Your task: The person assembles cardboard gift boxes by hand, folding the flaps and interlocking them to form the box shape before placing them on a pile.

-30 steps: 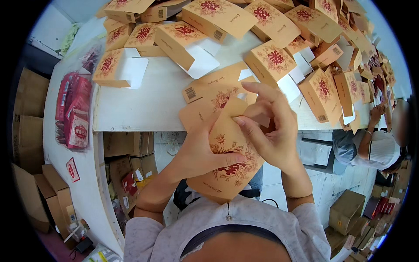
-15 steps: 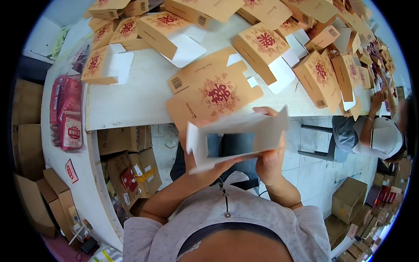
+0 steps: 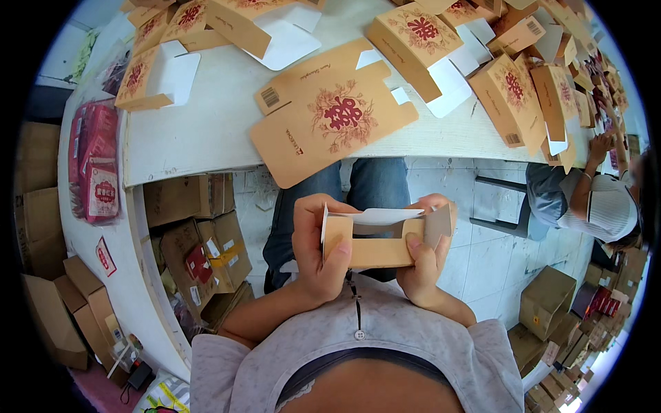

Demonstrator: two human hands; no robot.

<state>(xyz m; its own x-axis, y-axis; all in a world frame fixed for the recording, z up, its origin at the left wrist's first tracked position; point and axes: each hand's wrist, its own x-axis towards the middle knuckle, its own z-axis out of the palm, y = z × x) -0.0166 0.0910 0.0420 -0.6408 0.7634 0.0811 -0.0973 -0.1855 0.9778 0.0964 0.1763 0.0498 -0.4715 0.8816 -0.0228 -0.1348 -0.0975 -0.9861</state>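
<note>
Between my two hands is a partly folded cardboard box (image 3: pixel 380 254), tan outside and white inside, with an opening in its middle. My left hand (image 3: pixel 318 253) grips its left end, the thumb lying on the tan side. At the other end my right hand (image 3: pixel 425 256) pinches it near a raised side flap. The box hangs over my lap, apart from the table. Just beyond it, a flat unfolded carton (image 3: pixel 296 144) with a red flower emblem lies on the table, one end jutting past the near edge.
Folded tan boxes (image 3: pixel 421 43) with white flaps crowd the far side of the white table (image 3: pixel 200 148). Red packets in clear plastic (image 3: pixel 96 168) lie at the left. Brown cartons (image 3: pixel 206 265) sit underneath. Another person (image 3: pixel 599 210) works at the right.
The box has turned in my hands: its white inside faced up before, and now a tan side faces me. My fingers have shifted to its two ends. The view has tilted slightly.
</note>
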